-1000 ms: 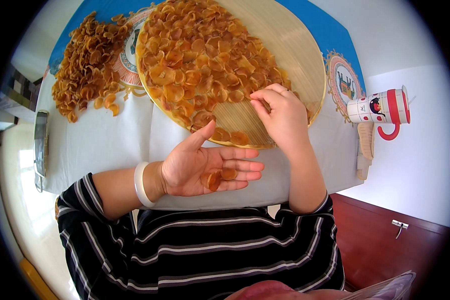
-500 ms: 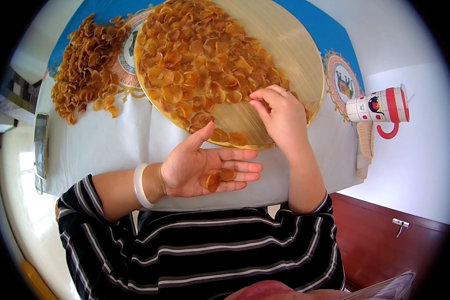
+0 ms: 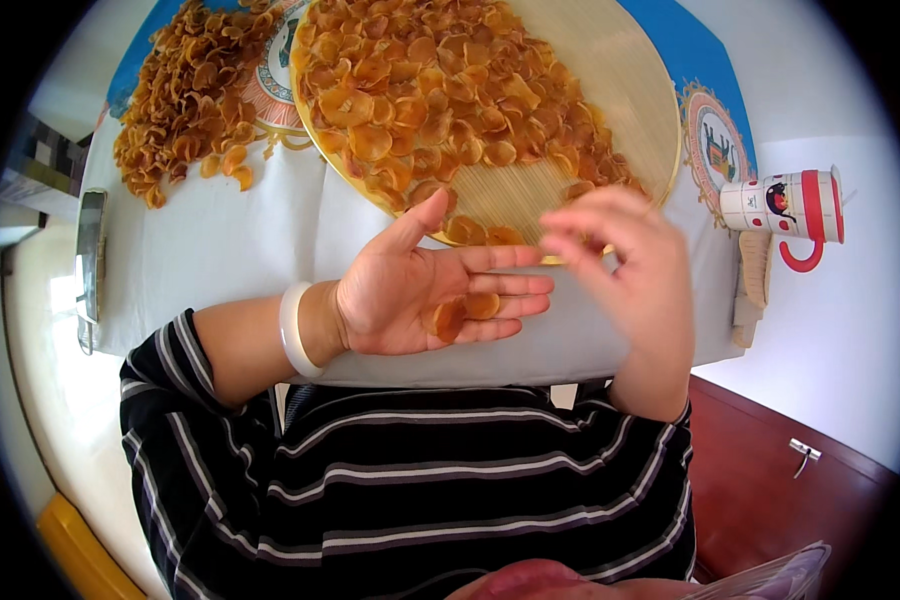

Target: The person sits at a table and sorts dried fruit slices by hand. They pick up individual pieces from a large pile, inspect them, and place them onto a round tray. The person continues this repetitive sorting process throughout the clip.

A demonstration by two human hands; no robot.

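Note:
Palm up, my left hand (image 3: pixel 395 290) lies flat and open in front of the round tray, its fingers stretched out. Two curled, translucent amber-brown dried slices (image 3: pixel 449 320) rest on its palm and finger bases. Just right of its fingertips is my right hand (image 3: pixel 630 265), smeared by motion; its fingers are bent, and whether they hold anything cannot be made out. Beyond both hands lies the round, pale yellow, bamboo-like tray (image 3: pixel 625 75). Similar dried slices (image 3: pixel 435 90) cover its left and middle part, close together. A few lie at its near rim.
A heaped pile of dried slices (image 3: pixel 195 95) is at the far left on the grey and blue tablecloth (image 3: pixel 240 230). A phone-like device (image 3: pixel 90 255) stands at the left edge. On the right are a white cup with a red handle (image 3: pixel 785 207) and a beige object (image 3: pixel 752 280).
My right hand has drawn back from the slices on the tray toward my left hand. Two slices stay on the left palm. The whole view has shifted slightly.

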